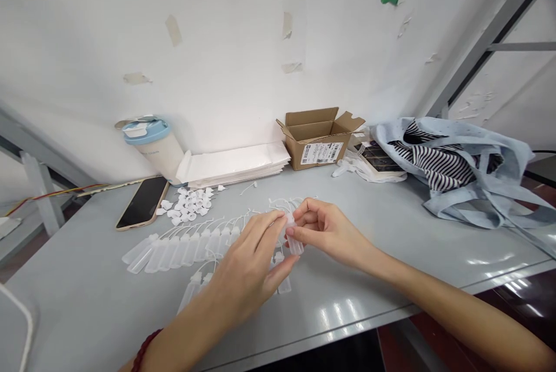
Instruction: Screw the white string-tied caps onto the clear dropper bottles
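Observation:
A small translucent plastic bottle [295,242] is held between both hands above the grey table. My left hand [249,256] has its fingers at the bottle's top and its thumb near the lower end. From the other side, my right hand [324,227] pinches the bottle with thumb and fingers. More translucent bottles [186,249] with thin white strings lie side by side in a row to the left. Others [191,290] lie nearer me, partly hidden by my left hand and forearm. Behind the row sits a heap of small white caps [190,204].
Along the wall stand a cup with a blue lid [154,146], a stack of white envelopes [234,163] and an open cardboard box [319,143]. A phone [143,203] lies at left. A light blue cloth bag [486,157] rests at right on the grey table [87,296].

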The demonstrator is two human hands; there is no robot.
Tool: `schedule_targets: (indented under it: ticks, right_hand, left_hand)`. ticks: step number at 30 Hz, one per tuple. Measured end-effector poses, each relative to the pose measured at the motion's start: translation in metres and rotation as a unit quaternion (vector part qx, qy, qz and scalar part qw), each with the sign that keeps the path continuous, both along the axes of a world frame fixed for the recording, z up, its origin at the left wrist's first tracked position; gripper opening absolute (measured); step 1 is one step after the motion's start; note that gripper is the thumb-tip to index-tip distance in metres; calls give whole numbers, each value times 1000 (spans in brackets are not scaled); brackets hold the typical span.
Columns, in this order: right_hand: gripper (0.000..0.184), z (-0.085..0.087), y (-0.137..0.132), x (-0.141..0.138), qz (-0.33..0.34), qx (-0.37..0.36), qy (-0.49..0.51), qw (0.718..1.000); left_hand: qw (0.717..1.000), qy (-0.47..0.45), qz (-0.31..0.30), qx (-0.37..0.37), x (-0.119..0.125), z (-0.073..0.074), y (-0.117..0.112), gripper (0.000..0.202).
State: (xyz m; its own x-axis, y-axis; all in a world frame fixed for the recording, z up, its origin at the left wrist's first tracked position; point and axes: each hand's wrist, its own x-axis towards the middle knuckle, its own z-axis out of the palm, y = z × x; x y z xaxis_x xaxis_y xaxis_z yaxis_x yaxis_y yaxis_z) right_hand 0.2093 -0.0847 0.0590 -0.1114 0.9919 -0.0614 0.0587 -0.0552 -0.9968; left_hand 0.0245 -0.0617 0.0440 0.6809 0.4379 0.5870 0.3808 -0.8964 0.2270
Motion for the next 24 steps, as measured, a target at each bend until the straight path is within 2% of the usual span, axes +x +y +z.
schedule_targets:
  ticks: [5,8,11,14,19,24]
  right_hand:
    - [16,1,0,3,23,-16,-51,998]
    - [13,2,-1,8,74,-24,-131,988]
    - [20,3,-3,15,162,-34,-232,958]
    - [27,2,-4,18,225,-44,-291,929]
    - [22,-4,-2,16,251,-62,-288,922]
    - [22,-6,-1,15,250,-72,-282,924]
  left_hand:
    - [999,-7,-30,-45,0,0,-6,42]
    - [996,13,-36,-86,-1,-1,-12,42]
    - [991,62,-40,-114,-3,-4,-18,37]
    - [989,96,-36,-110,-3,-10,-20,33]
    - [988,121,-32,-94,-1,-17,-20,30]
    - [987,136,-25,-83,0,-18,-21,24]
